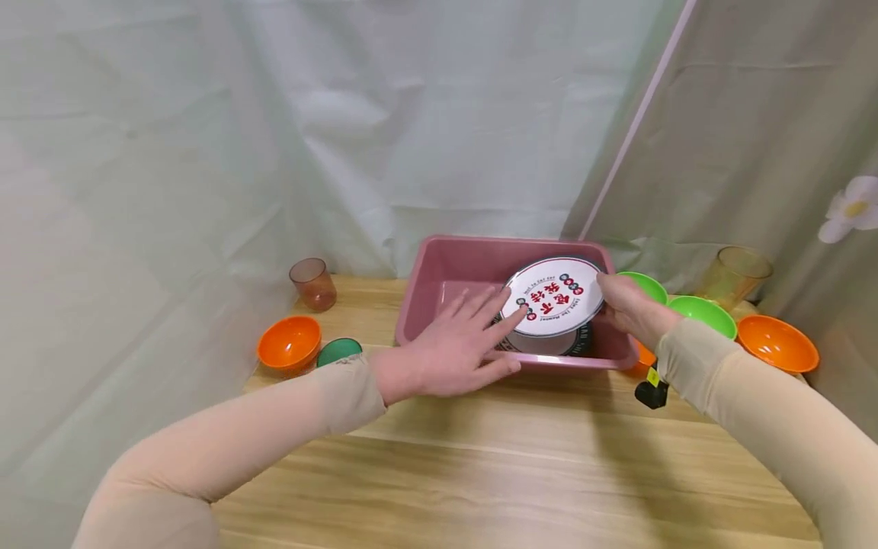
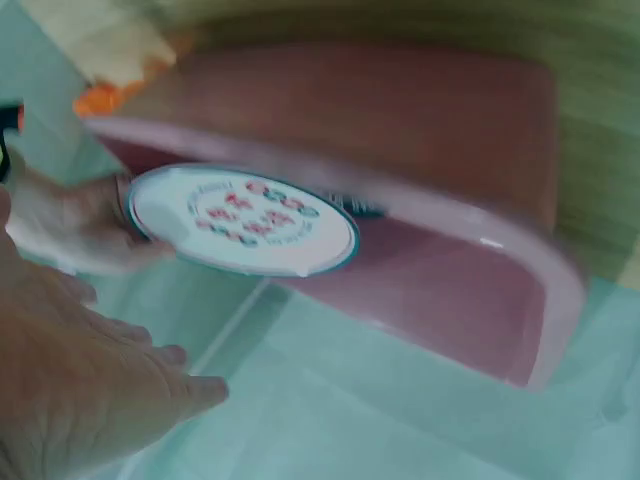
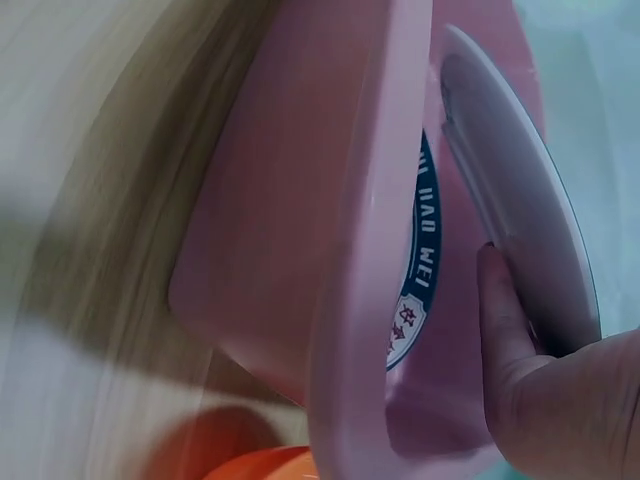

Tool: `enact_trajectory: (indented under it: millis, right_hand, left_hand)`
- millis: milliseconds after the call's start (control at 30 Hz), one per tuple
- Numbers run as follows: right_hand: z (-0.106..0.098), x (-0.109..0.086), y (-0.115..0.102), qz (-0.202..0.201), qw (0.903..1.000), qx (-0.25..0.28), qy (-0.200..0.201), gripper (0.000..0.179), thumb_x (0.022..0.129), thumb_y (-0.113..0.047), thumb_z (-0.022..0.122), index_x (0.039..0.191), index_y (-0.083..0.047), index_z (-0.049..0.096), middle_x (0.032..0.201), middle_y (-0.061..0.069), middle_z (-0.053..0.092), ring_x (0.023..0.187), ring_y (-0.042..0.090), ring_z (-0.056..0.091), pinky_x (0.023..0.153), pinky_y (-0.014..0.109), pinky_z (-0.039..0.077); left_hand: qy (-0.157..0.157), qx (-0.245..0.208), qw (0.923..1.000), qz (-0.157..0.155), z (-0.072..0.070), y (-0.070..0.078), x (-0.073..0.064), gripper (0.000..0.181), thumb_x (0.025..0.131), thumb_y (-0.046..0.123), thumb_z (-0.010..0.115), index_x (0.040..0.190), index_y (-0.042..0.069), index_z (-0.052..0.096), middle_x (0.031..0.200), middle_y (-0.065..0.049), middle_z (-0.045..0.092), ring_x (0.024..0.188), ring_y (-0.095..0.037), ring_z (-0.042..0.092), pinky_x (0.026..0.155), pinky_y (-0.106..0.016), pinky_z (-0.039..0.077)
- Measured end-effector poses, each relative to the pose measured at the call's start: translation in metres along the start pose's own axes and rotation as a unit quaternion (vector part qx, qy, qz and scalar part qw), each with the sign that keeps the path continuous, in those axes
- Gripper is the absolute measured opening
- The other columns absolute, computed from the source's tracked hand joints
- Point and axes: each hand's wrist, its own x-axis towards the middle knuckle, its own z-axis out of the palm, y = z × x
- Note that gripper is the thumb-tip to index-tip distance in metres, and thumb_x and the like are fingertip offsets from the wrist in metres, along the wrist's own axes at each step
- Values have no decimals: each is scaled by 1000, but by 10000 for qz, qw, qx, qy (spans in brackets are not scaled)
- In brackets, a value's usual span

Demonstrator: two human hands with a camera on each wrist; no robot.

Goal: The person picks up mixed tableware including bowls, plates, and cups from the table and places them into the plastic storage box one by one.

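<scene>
My right hand [image 1: 634, 306] grips a white plate [image 1: 557, 296] by its right edge, with red characters in the centre and a dark rim. The right wrist view shows fingers against the plate's underside [image 3: 520, 210]. This plate is tilted over a pink basin [image 1: 507, 244]. Below it, inside the basin, lies another plate with a dark lettered rim [image 3: 428, 245], partly hidden. My left hand [image 1: 456, 347], fingers straight and spread, is over the basin's front rim, overlapping the plate's left edge in the head view. From the left wrist, its fingers appear apart from the plate.
Left of the basin stand a brown tumbler [image 1: 314, 285], an orange bowl [image 1: 289, 343] and a green vessel [image 1: 339, 351]. To its right are green bowls [image 1: 703, 314], an orange bowl [image 1: 777, 345], an amber tumbler [image 1: 735, 276] and a black object [image 1: 652, 393]. A pale curtain [image 1: 480, 137] hangs behind.
</scene>
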Motion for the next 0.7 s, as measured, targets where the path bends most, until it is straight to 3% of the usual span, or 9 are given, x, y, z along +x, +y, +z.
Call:
enact_trajectory:
  millis: [100,300,467,700]
  right_hand:
    - [1,2,0,1,9992,-404,-5,56,112,-26,22,152,12,27,116,16,53,75,11,63,69,26,57]
    - [2,5,1,-4,9973,-706,-179,51,111,-24,21,143,14,36,98,9,58,74,11,61,68,26,56]
    - [1,7,3,-30,9969,-748,-246,49,110,-20,22,137,16,41,80,2,62,67,11,64,64,27,57]
    - [0,8,7,70,9962,-861,-47,48,110,-18,25,140,17,38,91,11,63,69,12,66,66,29,59]
  left_hand:
    - [-46,359,9983,446,10,7,-15,79,102,72,24,166,28,13,172,-7,1,157,-30,2,123,-57,3]
    - [-24,837,9889,1229,22,17,-31,78,102,71,25,166,28,13,172,-6,0,157,-28,1,123,-56,0]
    - [-148,720,9867,1447,28,24,-36,78,102,71,23,166,28,12,172,-4,-4,157,-25,-3,124,-54,-2]
    - [-188,647,9866,1486,32,28,-39,77,102,71,24,166,28,14,172,-6,3,157,-22,-5,124,-53,-1]
